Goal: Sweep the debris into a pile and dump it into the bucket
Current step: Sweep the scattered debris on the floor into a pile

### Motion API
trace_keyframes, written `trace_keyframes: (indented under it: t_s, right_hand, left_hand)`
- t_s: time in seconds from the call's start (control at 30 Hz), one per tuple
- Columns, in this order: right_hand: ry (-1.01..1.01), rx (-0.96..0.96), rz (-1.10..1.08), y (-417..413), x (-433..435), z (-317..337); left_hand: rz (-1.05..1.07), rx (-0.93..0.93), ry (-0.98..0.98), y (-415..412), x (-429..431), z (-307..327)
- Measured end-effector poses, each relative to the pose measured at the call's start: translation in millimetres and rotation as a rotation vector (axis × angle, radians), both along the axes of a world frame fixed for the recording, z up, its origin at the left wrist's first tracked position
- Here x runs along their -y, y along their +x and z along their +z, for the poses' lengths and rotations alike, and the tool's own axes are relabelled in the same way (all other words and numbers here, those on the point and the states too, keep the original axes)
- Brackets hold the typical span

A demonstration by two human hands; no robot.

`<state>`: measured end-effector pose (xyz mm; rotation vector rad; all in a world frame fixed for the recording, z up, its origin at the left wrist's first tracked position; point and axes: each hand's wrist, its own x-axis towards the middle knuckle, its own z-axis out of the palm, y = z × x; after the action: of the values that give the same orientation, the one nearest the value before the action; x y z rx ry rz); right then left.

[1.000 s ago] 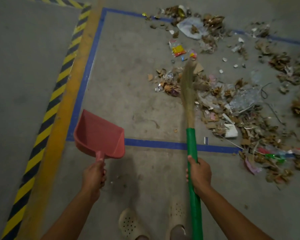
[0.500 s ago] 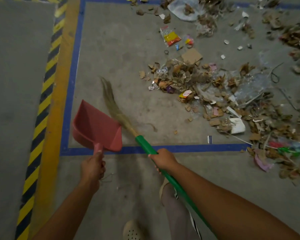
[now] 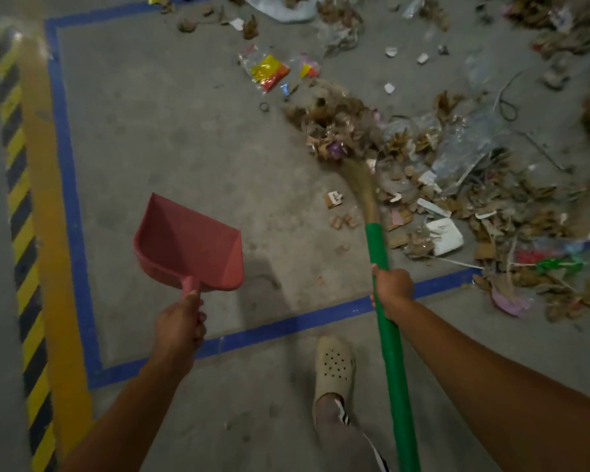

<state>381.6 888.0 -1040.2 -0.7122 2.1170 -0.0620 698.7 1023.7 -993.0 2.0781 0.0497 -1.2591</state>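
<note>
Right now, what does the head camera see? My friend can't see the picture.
A person's right hand grips a green-handled broom, its bristles in scattered debris on a concrete floor. The left hand holds an empty red dustpan.

Bare forearms [image 3: 126, 403]; nearer the right hand [image 3: 393, 290], a beige perforated clog [image 3: 334, 366] and grey trouser leg [image 3: 341, 437] striped black-and-white.

Matt red plastic dustpan [image 3: 188, 241], glossy green broom handle [image 3: 390, 352], rough concrete floor [image 3: 171, 137].
</note>
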Motion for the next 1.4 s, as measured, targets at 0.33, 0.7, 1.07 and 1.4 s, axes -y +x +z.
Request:
trace_keyframes:
  t_s: [0.33,0.7,1.07,1.4]
  right_hand:
    - [-0.201,0.009,-0.161,-18.6,15.6,47.0]
    - [-0.21,-0.036,-0.157,29.5,-20.6,83.1]
    - [0.143,0.025,0.293,16.0,-120.7,69.3]
    - [0.305,-0.146,0.052,-104.3,-99.2,22.3]
  left_hand:
    - [-0.104,-0.07,-0.086,-22.1,92.8,-2.8]
    - [-0.275,-0.088,-0.047,20.4,101.3,16.2]
    - [-0.303,-0.043,0.057,17.1,86.1,15.0]
    - [-0.399,-0.05,0.086,-57.9,99.4,-9.1]
